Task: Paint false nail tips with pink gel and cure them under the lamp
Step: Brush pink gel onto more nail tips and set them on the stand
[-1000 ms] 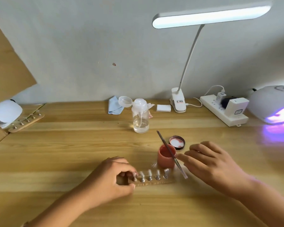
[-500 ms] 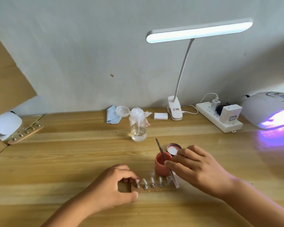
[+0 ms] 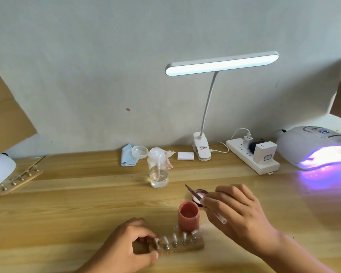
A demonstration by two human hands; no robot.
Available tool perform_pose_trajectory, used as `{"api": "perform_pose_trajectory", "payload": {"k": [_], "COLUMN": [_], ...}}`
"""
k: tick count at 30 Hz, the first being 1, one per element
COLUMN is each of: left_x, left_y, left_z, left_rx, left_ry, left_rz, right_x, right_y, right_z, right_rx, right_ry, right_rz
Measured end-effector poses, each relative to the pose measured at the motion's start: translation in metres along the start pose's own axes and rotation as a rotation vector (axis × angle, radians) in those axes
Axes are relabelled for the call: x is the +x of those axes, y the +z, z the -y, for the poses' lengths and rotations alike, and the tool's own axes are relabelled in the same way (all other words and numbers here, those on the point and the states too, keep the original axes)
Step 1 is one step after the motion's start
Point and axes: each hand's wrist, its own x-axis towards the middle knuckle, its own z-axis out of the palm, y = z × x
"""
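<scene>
My right hand (image 3: 238, 215) pinches the brush (image 3: 203, 201), tip angled down-left toward the open pink gel jar (image 3: 188, 215) just left of it. My left hand (image 3: 126, 251) grips the wooden strip (image 3: 187, 248) at its left end; its 5 clear nail tips (image 3: 174, 237) run left-right on the counter (image 3: 77, 203), unpainted.

Pink gel jar (image 3: 188, 216); white desk lamp (image 3: 220, 64); purple-glowing curing lamp (image 3: 315, 152); blue cloth (image 3: 127, 157).

We've got a light wooden desk (image 3: 67, 203) here. Sitting on it: an open pink gel pot (image 3: 188, 216), its lid (image 3: 200, 196), a clear pump bottle (image 3: 158, 170), two wooden nail-tip holders (image 3: 182, 247) (image 3: 18, 182), a power strip (image 3: 252, 158), the clip lamp (image 3: 202, 148), and the glowing curing lamp (image 3: 315, 148).
</scene>
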Motion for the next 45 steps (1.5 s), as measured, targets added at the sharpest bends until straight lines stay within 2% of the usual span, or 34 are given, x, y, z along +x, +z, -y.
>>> {"api": "perform_pose_trajectory", "payload": {"k": [6, 15, 19, 30, 38, 45], "left_x": [0.004, 0.005, 0.006, -0.002, -0.006, -0.008], "left_y": [0.002, 0.007, 0.010, 0.017, 0.016, 0.017], "left_z": [-0.006, -0.014, -0.010, -0.014, -0.019, -0.022], "left_rx": [0.004, -0.140, -0.172, -0.142, 0.005, 0.133], "left_ry": [0.005, -0.101, -0.143, -0.063, 0.037, 0.150], "left_rz": [0.013, -0.027, -0.012, -0.143, -0.201, -0.243], "right_x": [0.013, 0.012, 0.005, -0.004, -0.003, -0.007], "right_y": [-0.005, -0.007, -0.007, -0.008, -0.005, 0.003], "right_z": [0.008, 0.017, 0.020, 0.019, 0.027, 0.029], "right_rx": [0.152, 0.367, 0.371, 0.336, 0.377, 0.375], "right_ry": [0.303, 0.558, 0.602, 0.641, 0.672, 0.615], "right_rz": [-0.178, -0.177, -0.153, -0.134, -0.088, 0.052]}}
